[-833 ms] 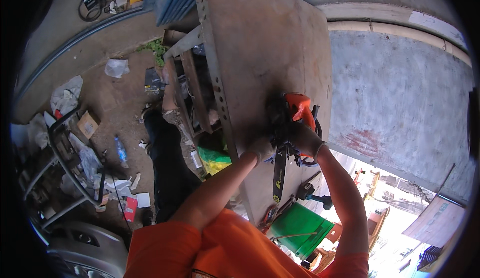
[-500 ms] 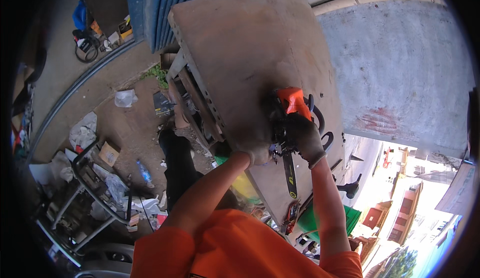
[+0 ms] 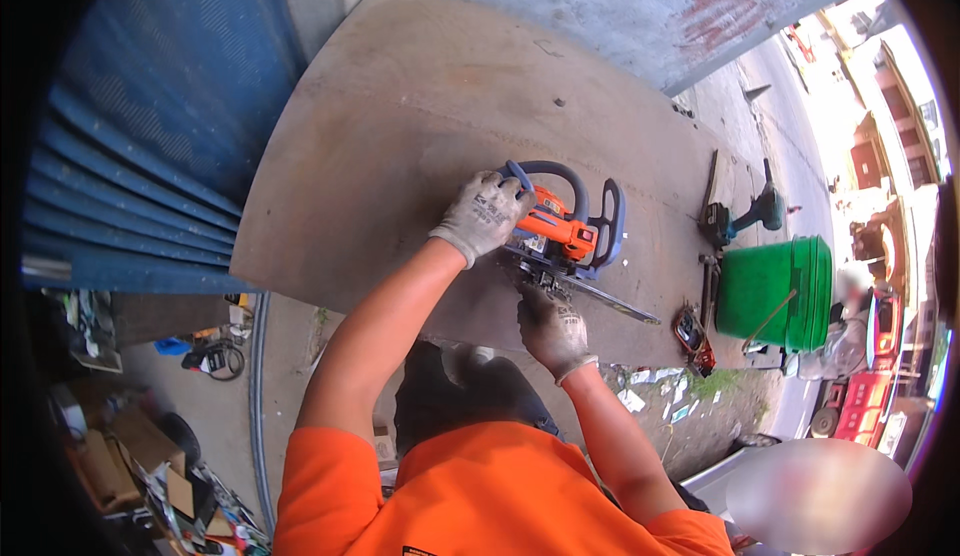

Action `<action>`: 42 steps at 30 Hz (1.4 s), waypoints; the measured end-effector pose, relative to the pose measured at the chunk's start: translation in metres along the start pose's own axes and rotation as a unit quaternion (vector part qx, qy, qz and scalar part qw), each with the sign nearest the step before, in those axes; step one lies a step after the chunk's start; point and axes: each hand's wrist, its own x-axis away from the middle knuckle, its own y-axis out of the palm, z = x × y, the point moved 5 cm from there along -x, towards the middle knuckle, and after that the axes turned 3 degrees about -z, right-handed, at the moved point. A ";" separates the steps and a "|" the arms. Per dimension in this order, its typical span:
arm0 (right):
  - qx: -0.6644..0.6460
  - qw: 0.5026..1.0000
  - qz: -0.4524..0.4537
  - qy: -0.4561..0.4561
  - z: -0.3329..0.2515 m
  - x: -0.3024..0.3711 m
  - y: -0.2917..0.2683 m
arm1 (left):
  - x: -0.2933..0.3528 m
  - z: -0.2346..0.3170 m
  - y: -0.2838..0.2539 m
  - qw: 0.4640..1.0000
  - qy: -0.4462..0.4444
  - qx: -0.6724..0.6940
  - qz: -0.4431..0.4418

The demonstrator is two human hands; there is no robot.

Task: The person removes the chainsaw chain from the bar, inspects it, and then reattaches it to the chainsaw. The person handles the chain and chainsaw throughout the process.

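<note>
An orange and black chainsaw [image 3: 565,236] rests on the brown tabletop [image 3: 390,156], its guide bar [image 3: 618,302] pointing right and slightly toward me. My left hand [image 3: 485,214], in a grey work glove, is closed over the saw's left end by the dark handle. On the near side, my right hand [image 3: 556,334] is at the mechanism where the bar meets the body. Its glove has blackened fingertips. Those fingers are bent together against the saw, and whatever they pinch is hidden.
A green bucket [image 3: 765,294] stands at the table's right end, beside a teal cordless drill [image 3: 752,214] and a small red and black tool [image 3: 692,340]. Blue corrugated metal [image 3: 140,176] borders the left. A blurred person is at lower right; a red truck [image 3: 868,396] stands beyond.
The view has swung round, and the bar that pointed toward me now points right. My right hand has left the saw's top for its near side; my left hand now grips its left end.
</note>
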 end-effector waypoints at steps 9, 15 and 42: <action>-0.166 0.981 0.071 0.071 0.014 -0.010 -0.042 | -0.097 -0.005 -0.039 0.979 -0.044 0.062 -0.189; -0.177 0.971 0.153 0.056 0.011 -0.021 -0.077 | -0.164 -0.016 -0.025 0.959 -0.075 0.038 -0.270; -0.348 0.898 0.263 0.057 0.057 0.065 -0.245 | -0.166 -0.012 -0.018 0.969 -0.050 0.070 -0.233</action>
